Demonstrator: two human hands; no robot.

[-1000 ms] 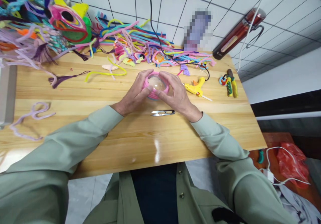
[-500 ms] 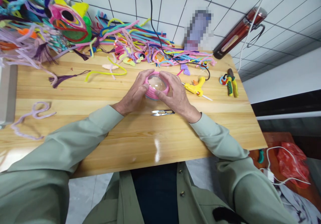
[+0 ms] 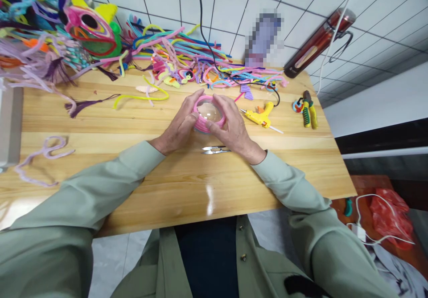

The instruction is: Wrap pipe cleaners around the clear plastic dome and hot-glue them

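Between my hands sits a clear, round, dome-like piece ringed with pink fuzzy pipe cleaner [image 3: 201, 123], resting at the table's middle. My left hand [image 3: 182, 122] curves round its left side, thumb pressed on the near left rim. From the right, my right hand [image 3: 233, 124] cups it in the same way, its thumb on the near rim. Small thread snips [image 3: 214, 150] lie just below, their handle end partly covered by my right hand. A yellow glue gun [image 3: 262, 116] with a white glue stick lies right of that hand.
Coloured pipe cleaners [image 3: 187, 48] are heaped along the tiled wall, a pink-rimmed mask-like craft piece [image 3: 88, 24] among them. A lilac pipe cleaner [image 3: 50, 149] lies at left. Yellow-green pliers [image 3: 309, 111] and a dark red flask [image 3: 321, 44] stand or lie at right. A black cord [image 3: 201, 17] hangs down.
My right hand has shifted very slightly left, covering a little more of the snips' handle. Both hands stay round the pink-ringed piece, which has hardly moved.
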